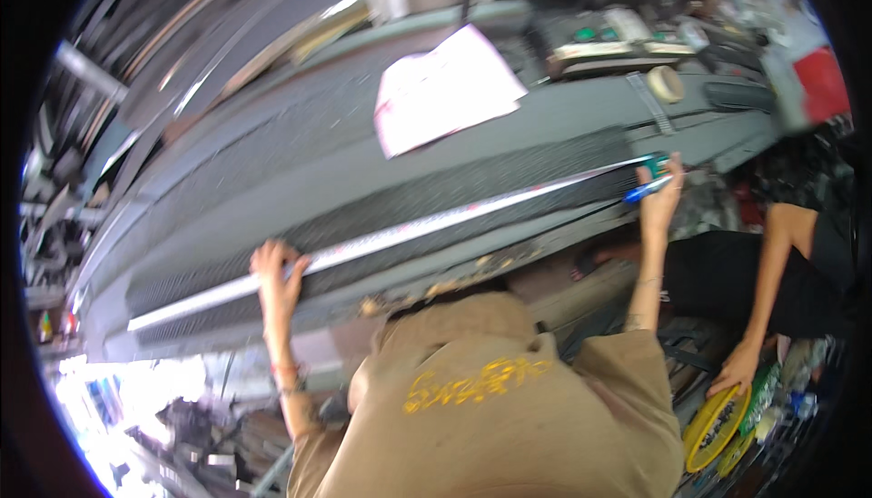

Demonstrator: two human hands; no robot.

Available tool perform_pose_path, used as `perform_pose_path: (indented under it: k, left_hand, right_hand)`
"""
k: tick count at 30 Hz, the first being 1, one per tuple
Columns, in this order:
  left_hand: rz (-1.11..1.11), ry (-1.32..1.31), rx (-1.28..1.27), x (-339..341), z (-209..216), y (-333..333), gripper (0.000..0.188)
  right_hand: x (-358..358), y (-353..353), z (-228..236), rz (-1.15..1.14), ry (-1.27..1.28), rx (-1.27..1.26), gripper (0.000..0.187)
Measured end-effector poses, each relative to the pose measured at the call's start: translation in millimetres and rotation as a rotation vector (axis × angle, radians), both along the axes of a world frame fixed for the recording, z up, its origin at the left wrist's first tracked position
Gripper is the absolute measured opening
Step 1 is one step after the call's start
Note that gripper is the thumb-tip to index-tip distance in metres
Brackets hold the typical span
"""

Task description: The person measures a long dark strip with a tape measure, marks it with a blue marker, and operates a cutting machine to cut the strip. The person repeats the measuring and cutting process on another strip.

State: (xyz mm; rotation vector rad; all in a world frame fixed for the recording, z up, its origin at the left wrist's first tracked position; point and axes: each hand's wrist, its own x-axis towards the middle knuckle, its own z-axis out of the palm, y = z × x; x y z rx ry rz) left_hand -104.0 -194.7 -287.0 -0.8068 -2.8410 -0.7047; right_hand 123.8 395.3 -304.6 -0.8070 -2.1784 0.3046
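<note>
A long white tape measure blade (436, 224) stretches across a dark ribbed strip (354, 216) lying on the grey bench. My left hand (279, 266) is closed over the blade, near the strip's left end. At the strip's right end, my right hand (660, 196) grips the green tape measure case (655, 164). A blue pen (647, 189) is also held in those fingers, pointing left. Beyond the strip lies a creased, pale pink sheet of paper (445, 91). Motion blur hides fine detail on the blade.
Long bars and strips (209, 53) are stacked at the back left. A roll of tape (666, 84) and a dark case (739, 96) sit on the far right of the bench. To my right, another person's hand (738, 369) touches a yellow basket (718, 427).
</note>
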Motion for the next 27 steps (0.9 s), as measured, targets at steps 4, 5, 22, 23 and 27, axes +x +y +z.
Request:
perform_pose_path:
  k: [4, 5, 22, 23, 27]
  left_hand:
    - [-0.014, 0.050, 0.044, 1.3, -1.4, 4.4, 0.024]
    - [-0.030, 0.034, 0.055, -0.3, -2.4, 5.2, 0.025]
    - [-0.010, 0.042, -0.128, -7.7, 14.2, 26.7, 0.019]
    - [0.010, 0.073, -0.152, -8.2, 13.1, 28.1, 0.019]
    - [0.061, 0.190, -0.200, -13.8, 11.5, 58.6, 0.020]
  right_hand:
    - [2.5, 12.9, 4.5, 0.066, 0.082, -0.262, 0.056]
    - [0.5, 17.8, 4.3, 0.040, 0.066, -0.323, 0.054]
    - [19.8, 67.9, 7.0, 0.417, -0.156, -0.058, 0.048]
    - [18.6, 70.1, 9.0, 0.428, -0.142, -0.090, 0.050]
    - [2.3, 77.4, 25.7, 0.428, 0.019, -0.207, 0.057]
